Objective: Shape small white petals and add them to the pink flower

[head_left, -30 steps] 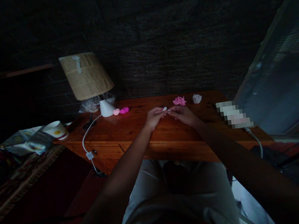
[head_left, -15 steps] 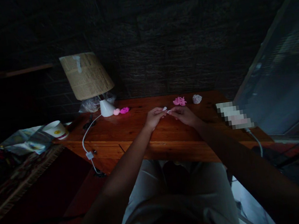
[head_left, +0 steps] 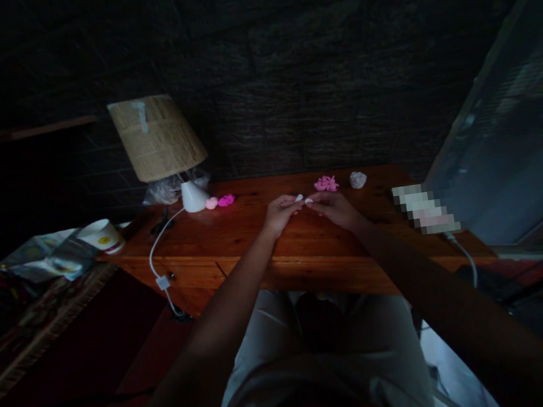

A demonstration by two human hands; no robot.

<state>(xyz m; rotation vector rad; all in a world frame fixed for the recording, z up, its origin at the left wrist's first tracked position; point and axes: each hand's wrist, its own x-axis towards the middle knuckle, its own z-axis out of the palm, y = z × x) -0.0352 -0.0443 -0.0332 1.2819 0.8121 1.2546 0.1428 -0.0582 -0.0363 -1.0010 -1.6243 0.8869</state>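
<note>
Fingers of my left hand (head_left: 280,213) and right hand (head_left: 328,207) meet above the surface (head_left: 235,232), each pinching a small white piece (head_left: 300,197) between them.

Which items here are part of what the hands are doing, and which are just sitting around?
In use: left hand and right hand, each pinching a small white piece above the wooden desk.

Lying about: pink lumps, white lump, pink bits by the lamp, paper cup.
</note>
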